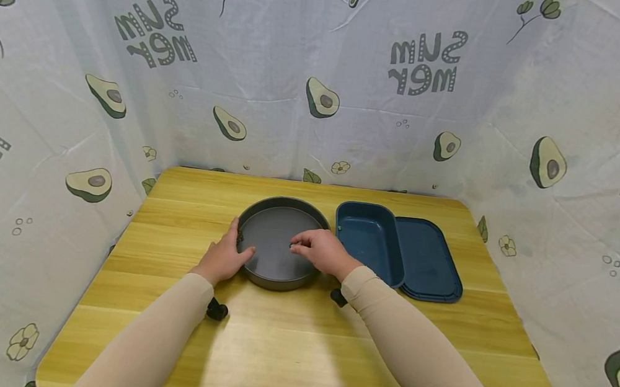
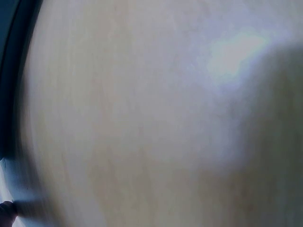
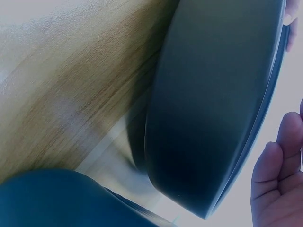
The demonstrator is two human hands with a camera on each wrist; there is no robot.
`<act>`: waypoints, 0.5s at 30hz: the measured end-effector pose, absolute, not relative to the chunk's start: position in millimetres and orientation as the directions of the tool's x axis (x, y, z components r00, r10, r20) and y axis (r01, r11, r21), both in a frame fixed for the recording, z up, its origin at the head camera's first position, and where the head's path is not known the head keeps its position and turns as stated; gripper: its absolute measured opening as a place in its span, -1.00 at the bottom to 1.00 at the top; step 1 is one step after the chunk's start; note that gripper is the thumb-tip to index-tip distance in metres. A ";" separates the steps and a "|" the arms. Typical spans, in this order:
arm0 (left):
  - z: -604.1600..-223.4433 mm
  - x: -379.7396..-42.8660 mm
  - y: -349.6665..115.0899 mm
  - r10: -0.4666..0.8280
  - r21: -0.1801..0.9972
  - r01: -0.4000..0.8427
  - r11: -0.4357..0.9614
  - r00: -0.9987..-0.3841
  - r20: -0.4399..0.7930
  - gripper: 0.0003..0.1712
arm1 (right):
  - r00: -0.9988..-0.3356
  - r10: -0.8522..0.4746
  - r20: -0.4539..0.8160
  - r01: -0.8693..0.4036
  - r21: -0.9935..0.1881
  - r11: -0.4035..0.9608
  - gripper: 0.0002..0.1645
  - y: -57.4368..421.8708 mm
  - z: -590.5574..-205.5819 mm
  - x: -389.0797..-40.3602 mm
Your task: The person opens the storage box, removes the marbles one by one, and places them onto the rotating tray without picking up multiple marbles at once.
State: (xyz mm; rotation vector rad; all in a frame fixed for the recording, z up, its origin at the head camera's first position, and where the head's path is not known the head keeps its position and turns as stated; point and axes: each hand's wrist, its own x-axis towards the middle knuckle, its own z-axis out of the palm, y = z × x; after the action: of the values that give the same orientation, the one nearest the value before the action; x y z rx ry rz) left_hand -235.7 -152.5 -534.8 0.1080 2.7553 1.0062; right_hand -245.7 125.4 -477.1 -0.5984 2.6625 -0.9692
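Pinching a dark speck, too small to identify, with the right hand, over a round grey pan. Gripping the pan's left rim with the left hand, thumb inside, fingers outside. Seen just right of the pan on the wooden table: a blue container with a blue lid beside it.

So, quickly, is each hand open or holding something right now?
Left hand: open, at the left edge of the round pan.
Right hand: closed, pinching a small dark thing, too small to identify.
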 end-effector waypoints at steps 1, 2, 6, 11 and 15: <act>-535.0 -235.7 -152.5 0.137 0.644 -0.003 0.765 -0.976 -0.168 0.17 | -0.885 -0.456 -0.089 -0.293 -0.656 0.696 -0.66 125.3 -477.0 -245.8; -535.4 -235.8 -152.6 0.138 0.644 -0.002 0.765 -0.976 -0.167 0.16 | -0.885 -0.457 -0.091 -0.292 -0.656 0.696 -0.65 125.2 -476.8 -245.9; -536.3 -235.7 -152.4 0.136 0.646 -0.002 0.764 -0.977 -0.165 0.17 | -0.884 -0.458 -0.091 -0.292 -0.658 0.694 -0.63 124.9 -476.5 -246.2; -536.3 -235.9 -152.3 0.138 0.644 -0.001 0.765 -0.977 -0.166 0.17 | -0.887 -0.452 -0.090 -0.286 -0.661 0.694 -0.64 124.6 -476.7 -246.1; -536.5 -236.4 -152.3 0.140 0.642 0.002 0.767 -0.976 -0.165 0.17 | -0.887 -0.451 -0.097 -0.279 -0.664 0.693 -0.63 123.9 -477.5 -245.7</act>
State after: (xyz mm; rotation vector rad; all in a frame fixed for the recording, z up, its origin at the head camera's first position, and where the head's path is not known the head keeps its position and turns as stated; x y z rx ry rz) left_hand -236.4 -152.3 -536.5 0.1119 2.7592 1.0014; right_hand -245.7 123.9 -477.5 -0.5829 2.6518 -0.9790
